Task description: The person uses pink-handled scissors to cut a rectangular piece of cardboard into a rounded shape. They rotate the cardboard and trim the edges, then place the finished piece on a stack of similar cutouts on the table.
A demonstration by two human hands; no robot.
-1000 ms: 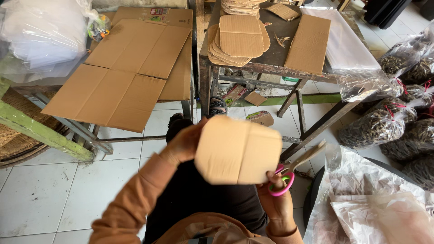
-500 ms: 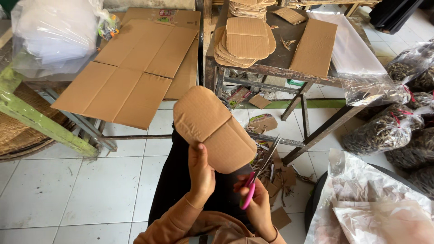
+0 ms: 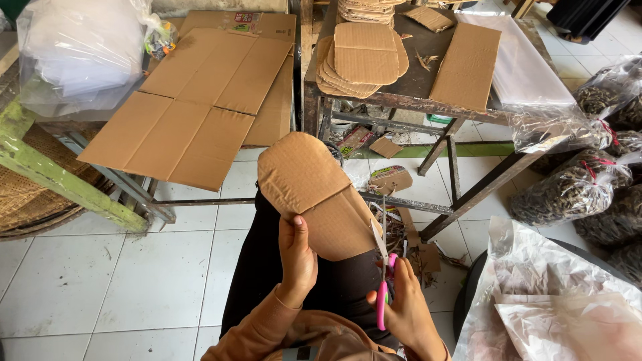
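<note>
White tiled floor [image 3: 154,274], dark worktable [image 3: 414,83] on metal legs — green-painted wooden beam [image 3: 60,190], daylight

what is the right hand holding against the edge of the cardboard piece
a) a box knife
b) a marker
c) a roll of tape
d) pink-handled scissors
d: the right hand grips pink-handled scissors with the blades at the lower right edge of the rounded cardboard piece, which the left hand holds up.

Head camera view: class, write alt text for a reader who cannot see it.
A person's left hand holds a rounded cardboard piece while the right hand works pink-handled scissors at its lower right edge. Beyond stand a table stacked with cut cardboard pieces and flat cardboard sheets.
</note>
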